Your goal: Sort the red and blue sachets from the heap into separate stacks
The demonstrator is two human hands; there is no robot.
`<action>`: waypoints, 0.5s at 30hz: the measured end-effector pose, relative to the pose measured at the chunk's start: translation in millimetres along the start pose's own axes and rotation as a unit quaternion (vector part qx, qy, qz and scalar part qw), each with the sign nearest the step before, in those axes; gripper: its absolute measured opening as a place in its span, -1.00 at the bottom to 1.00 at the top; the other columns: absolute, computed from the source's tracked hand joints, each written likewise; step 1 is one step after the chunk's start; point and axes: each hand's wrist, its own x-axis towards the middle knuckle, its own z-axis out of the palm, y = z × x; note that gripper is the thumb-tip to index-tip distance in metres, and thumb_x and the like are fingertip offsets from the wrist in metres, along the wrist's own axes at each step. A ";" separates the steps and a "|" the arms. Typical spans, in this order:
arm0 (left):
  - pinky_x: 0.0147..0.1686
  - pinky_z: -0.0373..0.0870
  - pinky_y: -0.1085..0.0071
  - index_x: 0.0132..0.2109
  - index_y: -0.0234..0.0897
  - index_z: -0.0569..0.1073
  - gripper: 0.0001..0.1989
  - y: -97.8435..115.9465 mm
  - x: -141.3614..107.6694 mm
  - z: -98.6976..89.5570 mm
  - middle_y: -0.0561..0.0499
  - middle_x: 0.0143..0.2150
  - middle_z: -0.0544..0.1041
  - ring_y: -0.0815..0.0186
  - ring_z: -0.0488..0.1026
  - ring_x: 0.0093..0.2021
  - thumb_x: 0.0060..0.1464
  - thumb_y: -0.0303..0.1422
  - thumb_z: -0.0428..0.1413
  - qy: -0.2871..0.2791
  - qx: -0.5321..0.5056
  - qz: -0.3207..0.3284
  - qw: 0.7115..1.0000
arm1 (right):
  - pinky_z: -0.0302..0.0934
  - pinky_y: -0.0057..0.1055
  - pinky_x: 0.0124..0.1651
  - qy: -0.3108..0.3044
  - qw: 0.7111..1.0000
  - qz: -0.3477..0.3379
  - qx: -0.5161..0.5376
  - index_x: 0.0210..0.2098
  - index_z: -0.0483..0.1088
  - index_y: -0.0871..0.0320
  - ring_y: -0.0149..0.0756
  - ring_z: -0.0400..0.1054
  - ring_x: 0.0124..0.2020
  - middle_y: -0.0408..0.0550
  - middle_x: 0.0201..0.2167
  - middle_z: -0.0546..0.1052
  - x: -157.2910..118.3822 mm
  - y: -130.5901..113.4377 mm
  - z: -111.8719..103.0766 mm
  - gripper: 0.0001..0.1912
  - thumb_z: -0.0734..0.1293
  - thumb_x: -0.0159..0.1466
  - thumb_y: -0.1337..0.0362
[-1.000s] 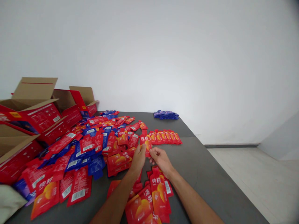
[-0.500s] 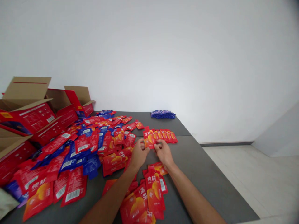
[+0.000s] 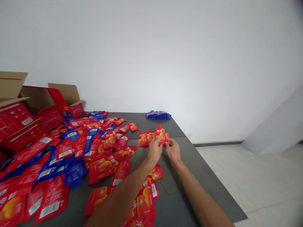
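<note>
Between my two hands is a red pouch (image 3: 160,134) with orange fruit printed on its front, held upright by its lower corners. My left hand (image 3: 155,152) pinches its lower left side, and my right hand (image 3: 173,151) grips near its lower right corner. Right behind it runs a row of overlapping red pouches (image 3: 142,139), partly hidden by the held one. Closer to me, under and beside my left forearm, lie more loose red pouches (image 3: 145,197), some face up and some showing barcodes.
A large heap of mixed red and blue pouches (image 3: 68,148) covers the left of the dark table (image 3: 203,192). Opened red cardboard boxes (image 3: 23,116) stand behind it. A neat stack of blue pouches (image 3: 158,115) lies at the far edge by the white wall.
Both hands have carried the red pouch rightward along the row, from its left end toward its right end. The view has turned slightly right.
</note>
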 end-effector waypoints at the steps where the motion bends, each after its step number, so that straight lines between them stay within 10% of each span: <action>1: 0.07 0.33 0.22 -0.08 -0.21 0.54 -0.70 0.9 2.5 6.5 -0.11 -0.06 0.54 0.16 0.43 -0.02 0.07 -0.55 0.09 -0.011 0.019 0.003 1.000 | 0.30 -0.33 -0.27 0.005 1.000 0.005 -0.017 -0.15 0.47 0.21 -0.19 0.47 -0.37 0.04 -0.36 0.60 5.0 4.2 -3.4 -0.65 0.26 0.16 0.15; 15: 0.08 0.19 0.13 -0.12 -0.21 0.60 -0.68 -5.0 27.9 52.2 -0.20 -0.11 0.49 0.02 0.27 0.03 0.25 -0.35 -0.06 -0.055 0.187 -0.003 0.981 | 0.14 -0.38 -0.19 -0.043 0.956 -0.041 -0.288 -0.23 0.57 0.17 -0.19 0.45 -0.26 0.14 -0.26 0.61 36.9 18.2 -16.7 -0.60 0.09 0.35 0.28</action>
